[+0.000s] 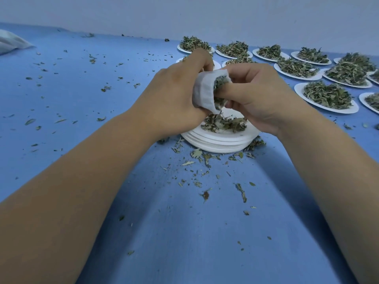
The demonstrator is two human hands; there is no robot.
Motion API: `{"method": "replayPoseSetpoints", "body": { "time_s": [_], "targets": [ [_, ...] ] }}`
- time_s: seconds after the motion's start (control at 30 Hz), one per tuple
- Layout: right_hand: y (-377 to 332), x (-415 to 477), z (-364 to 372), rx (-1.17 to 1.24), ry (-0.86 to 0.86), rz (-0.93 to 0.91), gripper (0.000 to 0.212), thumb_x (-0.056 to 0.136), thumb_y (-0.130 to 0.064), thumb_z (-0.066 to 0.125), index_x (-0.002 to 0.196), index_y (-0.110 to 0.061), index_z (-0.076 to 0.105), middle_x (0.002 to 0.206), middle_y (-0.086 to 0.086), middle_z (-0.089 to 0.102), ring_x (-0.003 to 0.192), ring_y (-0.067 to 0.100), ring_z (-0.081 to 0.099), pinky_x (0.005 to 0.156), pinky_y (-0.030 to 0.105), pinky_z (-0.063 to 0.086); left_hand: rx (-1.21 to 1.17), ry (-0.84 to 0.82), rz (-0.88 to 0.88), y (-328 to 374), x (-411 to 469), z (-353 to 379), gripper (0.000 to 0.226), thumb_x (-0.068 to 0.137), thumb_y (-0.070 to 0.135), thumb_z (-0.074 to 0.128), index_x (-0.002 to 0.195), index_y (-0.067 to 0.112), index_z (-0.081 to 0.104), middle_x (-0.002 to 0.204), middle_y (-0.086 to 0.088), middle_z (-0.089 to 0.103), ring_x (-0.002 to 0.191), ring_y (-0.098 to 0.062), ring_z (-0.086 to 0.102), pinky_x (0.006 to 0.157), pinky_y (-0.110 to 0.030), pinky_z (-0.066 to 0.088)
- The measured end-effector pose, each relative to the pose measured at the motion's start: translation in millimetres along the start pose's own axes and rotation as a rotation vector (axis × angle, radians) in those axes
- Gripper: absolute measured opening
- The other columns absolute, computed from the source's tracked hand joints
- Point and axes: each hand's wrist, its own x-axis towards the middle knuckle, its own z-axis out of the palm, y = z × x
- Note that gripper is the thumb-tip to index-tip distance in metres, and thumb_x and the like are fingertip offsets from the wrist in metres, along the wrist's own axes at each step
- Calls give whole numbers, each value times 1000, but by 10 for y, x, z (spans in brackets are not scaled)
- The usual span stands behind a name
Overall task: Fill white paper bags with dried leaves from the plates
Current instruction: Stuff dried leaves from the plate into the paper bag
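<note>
The left hand [176, 95] gripped a small white bag [205, 93] from the side, fingers wrapped round it, holding it tilted with its open mouth turned toward the right hand [258, 99]. The right hand met it at the mouth: its thumb lay on the upper rim, its forefinger reached inside, and its other fingers were curled underneath, so it pinched the bag's edge. Dried green leaves [220, 83] filled the mouth, and a few hung from its lower lip. Both hands were raised just above a stack [217, 140] of white plates in the middle of a blue worktop [184, 232]. The top plate of the stack carried a thin remnant [223, 123] of leaves. Crumbs [196, 153] of leaf lay scattered around the stack, toward the viewer and across the left of the worktop. Behind and to the right, many more plates [326, 95] stood in rows, each heaped with leaves. At the far left edge lay a pale, blurred pouch [10, 43]. A plain pale wall [184, 13] ran behind the worktop.
</note>
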Motion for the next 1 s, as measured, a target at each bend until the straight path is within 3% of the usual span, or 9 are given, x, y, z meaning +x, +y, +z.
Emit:
{"method": "replayPoseSetpoints", "body": {
  "time_s": [0.07,0.2,0.3,0.4,0.5,0.57,0.63,0.8,1.0],
  "targets": [
    [3,-2,-14,-3,-15,-12,18,82,6,73,88,-10,75,91,16,66,77,26,58,78,42,49,17,3,16,11,7,15,42,77,33,70,111,29,44,92,5,60,76,-23,56,62,-41,50],
    [-7,-13,24,-68,-43,-45,16,70,-1,66,83,-10,66,89,6,68,68,21,61,69,36,52,36,-12,95,13,15,55,64,77,36,68,137,27,48,115,9,62,101,-17,58,84,-33,49],
    [26,18,60,-115,15,-83,15,65,-7,66,79,-5,59,83,13,64,71,21,60,69,38,51,58,18,136,-10,39,105,62,79,30,74,137,22,54,119,7,62,106,-16,57,89,-29,44],
    [62,38,101,-134,43,-75,34,60,-15,67,83,9,57,84,35,61,75,26,57,69,40,46,58,-27,136,-22,61,151,65,80,27,73,141,24,51,115,12,62,105,-12,56,88,-22,42],
    [68,26,131,-142,72,-96,14,69,2,59,83,2,60,83,29,64,75,25,59,68,40,48,38,-46,153,-27,49,147,76,82,25,70,152,24,39,126,12,61,114,-9,54,94,-18,41],
    [57,9,142,-149,65,-134,24,73,8,55,89,-7,63,87,25,64,77,32,62,67,44,51,8,-39,179,-26,42,112,79,82,26,68,154,26,35,127,14,60,113,-5,55,92,-14,42],
    [30,5,131,-114,23,-131,27,72,7,56,94,-6,65,95,36,61,81,42,61,69,50,52,-39,-28,180,-44,33,68,81,81,34,70,154,31,34,123,19,62,109,-1,59,92,-17,47],
    [-8,-12,73,127,-84,-53,21,76,7,59,84,-12,63,77,12,58,73,25,53,64,36,45,-33,27,146,-130,3,11,66,79,42,72,140,37,46,102,18,66,89,-3,62,73,-18,48],
    [-31,-12,129,-140,74,-107,24,80,5,62,85,-19,64,76,-1,61,58,5,51,53,17,42,44,46,81,-156,19,30,48,77,34,72,124,33,60,92,10,70,80,-12,64,71,-38,52]
  ]
}}
